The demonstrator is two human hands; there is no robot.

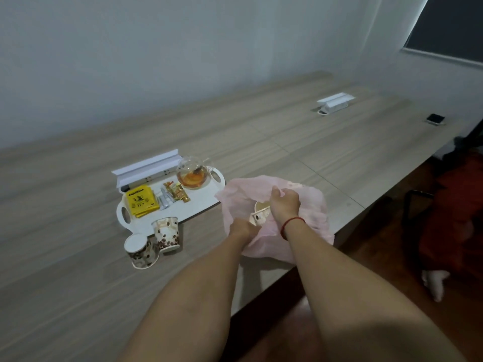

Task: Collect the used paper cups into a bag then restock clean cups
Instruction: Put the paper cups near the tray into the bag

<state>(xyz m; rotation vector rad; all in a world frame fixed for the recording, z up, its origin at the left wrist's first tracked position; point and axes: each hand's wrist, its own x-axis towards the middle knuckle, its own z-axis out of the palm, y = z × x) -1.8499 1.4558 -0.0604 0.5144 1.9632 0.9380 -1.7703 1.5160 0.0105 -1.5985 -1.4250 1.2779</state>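
Note:
A pink plastic bag (311,212) lies open on the wooden table near its right edge. My right hand (285,205) grips the bag's far rim and holds it up. My left hand (244,227) reaches into the bag's mouth and holds a paper cup (260,214) with a coffee-bean print. A second cup (262,205) shows behind it inside the bag. Two more paper cups stand upside down on the table to the left, one (167,233) by the tray and one (139,250) nearer to me.
A white tray (198,205) holds a glass teapot (192,173) of amber tea, a yellow packet (141,203) and several sachets (173,193). A white open box (146,169) sits behind it. A socket box (335,101) lies far right. The table edge runs close on my right.

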